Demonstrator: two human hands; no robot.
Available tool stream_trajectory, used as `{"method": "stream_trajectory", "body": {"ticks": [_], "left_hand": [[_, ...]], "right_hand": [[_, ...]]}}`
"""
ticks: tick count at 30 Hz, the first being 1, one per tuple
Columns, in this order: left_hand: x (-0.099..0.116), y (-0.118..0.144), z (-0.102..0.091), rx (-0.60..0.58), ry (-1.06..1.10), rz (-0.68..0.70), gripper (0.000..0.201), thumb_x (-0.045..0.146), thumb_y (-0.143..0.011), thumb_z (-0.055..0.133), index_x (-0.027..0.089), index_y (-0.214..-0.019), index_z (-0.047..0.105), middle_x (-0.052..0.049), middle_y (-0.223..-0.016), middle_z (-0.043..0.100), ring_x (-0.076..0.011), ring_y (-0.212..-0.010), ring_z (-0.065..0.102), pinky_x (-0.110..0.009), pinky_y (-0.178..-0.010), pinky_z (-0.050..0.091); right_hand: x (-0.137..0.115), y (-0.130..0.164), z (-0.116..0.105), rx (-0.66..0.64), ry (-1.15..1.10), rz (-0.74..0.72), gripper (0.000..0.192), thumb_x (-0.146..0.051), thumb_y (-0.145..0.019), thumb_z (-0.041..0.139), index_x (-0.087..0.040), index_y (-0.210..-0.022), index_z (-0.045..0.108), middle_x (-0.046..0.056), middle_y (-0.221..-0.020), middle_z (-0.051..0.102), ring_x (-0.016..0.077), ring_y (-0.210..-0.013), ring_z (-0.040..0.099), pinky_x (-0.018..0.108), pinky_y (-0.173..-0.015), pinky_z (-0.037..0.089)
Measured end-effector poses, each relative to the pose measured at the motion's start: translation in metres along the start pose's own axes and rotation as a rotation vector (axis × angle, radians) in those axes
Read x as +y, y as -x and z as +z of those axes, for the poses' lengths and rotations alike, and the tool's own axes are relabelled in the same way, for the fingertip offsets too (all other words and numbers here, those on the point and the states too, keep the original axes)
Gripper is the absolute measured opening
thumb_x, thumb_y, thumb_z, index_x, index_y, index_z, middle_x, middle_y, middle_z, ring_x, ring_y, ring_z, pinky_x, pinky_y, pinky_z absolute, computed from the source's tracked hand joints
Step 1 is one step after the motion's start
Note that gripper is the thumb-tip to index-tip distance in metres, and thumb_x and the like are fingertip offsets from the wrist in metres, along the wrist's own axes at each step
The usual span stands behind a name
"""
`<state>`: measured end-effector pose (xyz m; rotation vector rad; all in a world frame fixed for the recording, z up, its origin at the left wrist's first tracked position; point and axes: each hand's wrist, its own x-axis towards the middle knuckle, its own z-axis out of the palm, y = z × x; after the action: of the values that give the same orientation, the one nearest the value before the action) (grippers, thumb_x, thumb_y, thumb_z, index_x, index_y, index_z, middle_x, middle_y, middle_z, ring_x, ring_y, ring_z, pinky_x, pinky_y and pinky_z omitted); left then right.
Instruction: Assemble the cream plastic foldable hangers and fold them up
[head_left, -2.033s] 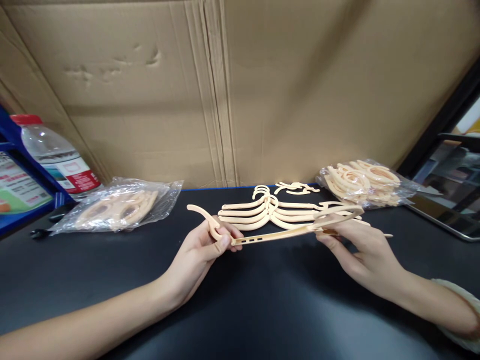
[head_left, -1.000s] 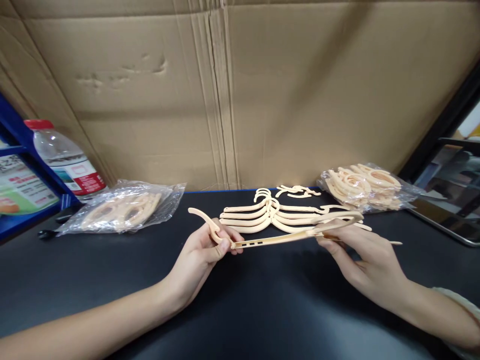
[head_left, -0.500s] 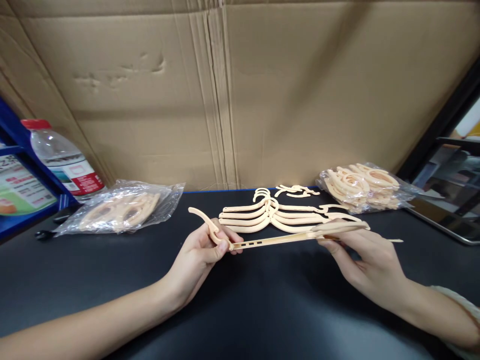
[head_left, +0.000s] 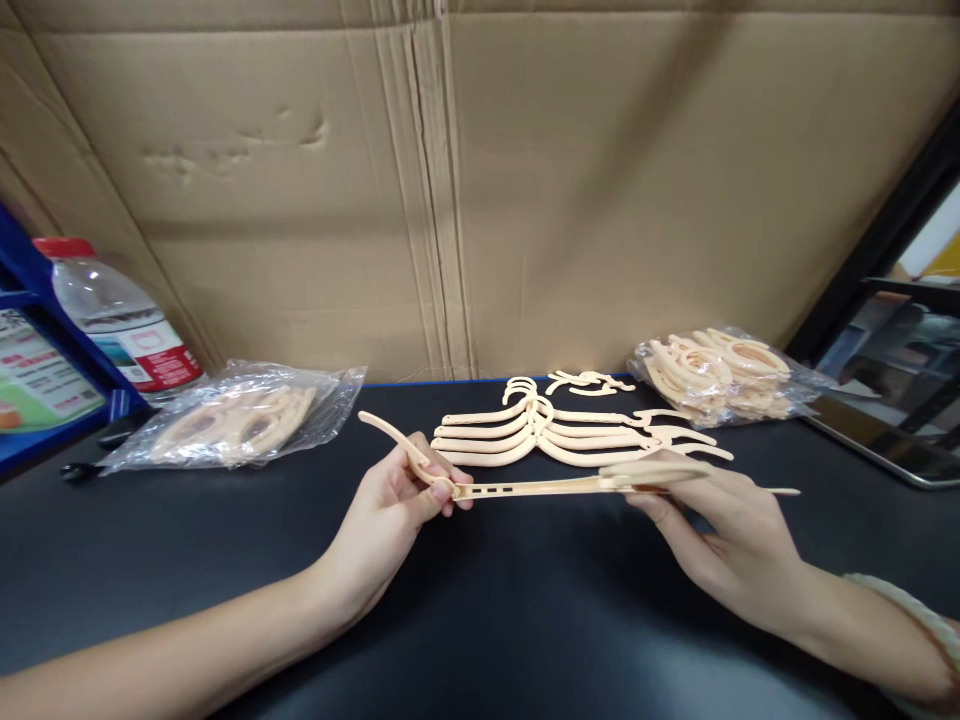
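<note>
Hanger (head_left: 525,487) lower than before, both hands' fingers (head_left: 442,490) pinched on its ends.

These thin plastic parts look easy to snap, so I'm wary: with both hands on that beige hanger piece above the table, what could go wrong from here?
The hanger piece is thin and slotted, held only at its ends by the left hand and right hand; bending it might crack it at the slots. Its right end sits just in front of the stacked hangers, so a slip could scatter them. A thin tip past the right hand could snag.
</note>
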<state>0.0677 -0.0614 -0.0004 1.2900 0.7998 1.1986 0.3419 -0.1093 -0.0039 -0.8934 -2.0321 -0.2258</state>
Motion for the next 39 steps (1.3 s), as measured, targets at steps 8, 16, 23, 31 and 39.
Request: {"method": "stream_trajectory", "body": {"ticks": [8,16,23,31,39], "left_hand": [[0.0012,-0.0008,0.0011,-0.01,-0.012,0.004,0.024,0.018,-0.071,0.075,0.016,-0.067,0.052,0.002,-0.067,0.066,-0.0103,-0.057,0.059,-0.019,-0.053,0.045],[0.0043,0.0013,0.0006,-0.036,0.095,-0.066,0.025,0.023,-0.071,0.078,0.016,-0.066,0.055,0.003,-0.062,0.061,-0.01,-0.055,0.057,-0.019,-0.054,0.045],[0.0051,0.0012,-0.0002,-0.035,0.124,-0.077,0.022,0.025,-0.069,0.078,0.015,-0.067,0.059,-0.002,-0.079,0.066,-0.0144,-0.064,0.061,-0.025,-0.064,0.049],[0.0057,0.0014,0.0006,-0.042,0.122,-0.077,0.02,0.023,-0.069,0.077,0.016,-0.065,0.059,-0.001,-0.075,0.065,-0.0135,-0.063,0.058,-0.023,-0.061,0.046],[0.0045,0.0033,0.0002,-0.047,0.09,-0.086,0.02,0.023,-0.069,0.076,0.015,-0.064,0.059,-0.001,-0.07,0.064,-0.0131,-0.059,0.057,-0.023,-0.058,0.044]], "right_hand": [[0.0028,-0.0013,0.0004,0.033,-0.003,0.034,0.02,-0.007,-0.085,0.056,-0.019,-0.099,0.063,0.004,-0.087,0.073,0.0168,-0.077,0.07,0.024,-0.069,0.058],[0.0043,0.0,0.0005,0.034,0.018,0.017,0.022,-0.005,-0.085,0.055,-0.019,-0.1,0.061,0.004,-0.09,0.072,0.0162,-0.082,0.07,0.024,-0.075,0.057],[0.0074,-0.0024,-0.0007,0.031,0.044,0.014,0.022,-0.003,-0.085,0.055,-0.019,-0.099,0.059,0.003,-0.087,0.069,0.0139,-0.078,0.066,0.022,-0.072,0.054],[0.0052,-0.0035,-0.0017,0.036,0.067,-0.019,0.022,-0.003,-0.085,0.053,-0.02,-0.097,0.058,0.002,-0.081,0.068,0.0139,-0.07,0.065,0.022,-0.065,0.054],[0.0056,-0.0033,-0.0015,0.051,0.08,-0.019,0.019,-0.006,-0.085,0.053,-0.02,-0.094,0.062,0.003,-0.081,0.07,0.0164,-0.07,0.068,0.025,-0.065,0.057]]}}
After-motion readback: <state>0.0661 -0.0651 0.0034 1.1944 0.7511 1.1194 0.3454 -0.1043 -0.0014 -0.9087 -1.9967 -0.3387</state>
